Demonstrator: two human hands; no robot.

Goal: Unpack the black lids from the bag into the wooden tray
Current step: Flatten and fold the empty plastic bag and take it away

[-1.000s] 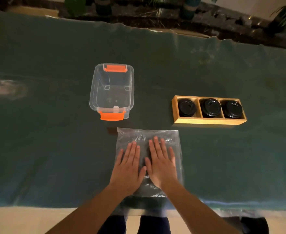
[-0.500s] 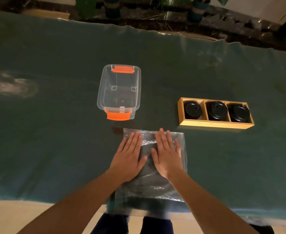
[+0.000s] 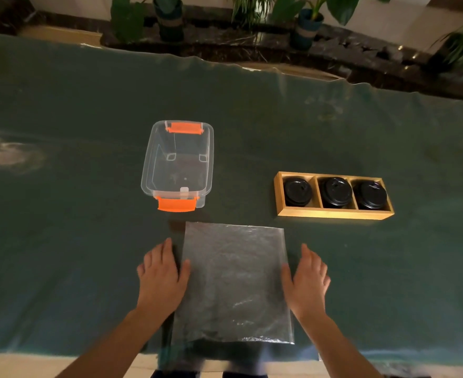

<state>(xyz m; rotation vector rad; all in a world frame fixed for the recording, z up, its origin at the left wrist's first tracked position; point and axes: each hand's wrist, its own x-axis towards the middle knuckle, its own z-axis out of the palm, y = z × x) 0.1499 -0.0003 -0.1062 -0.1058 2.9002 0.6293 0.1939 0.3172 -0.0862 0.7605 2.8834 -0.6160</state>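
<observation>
A clear plastic bag lies flat on the dark green cloth near the front edge of the table, and nothing shows inside it. My left hand rests palm down at the bag's left edge, fingers apart. At the bag's right edge my right hand lies the same way. Neither hand holds anything. To the right and farther back stands the wooden tray with three compartments. Black lids fill each one: left, middle, right.
A clear plastic box with orange latches stands open behind the bag, to the left of the tray. The green cloth covers the whole table. Potted plants line a ledge beyond the far edge.
Both hands lay side by side on top of the bag. They have slid apart to its left and right edges, leaving the bag flat and smooth.
</observation>
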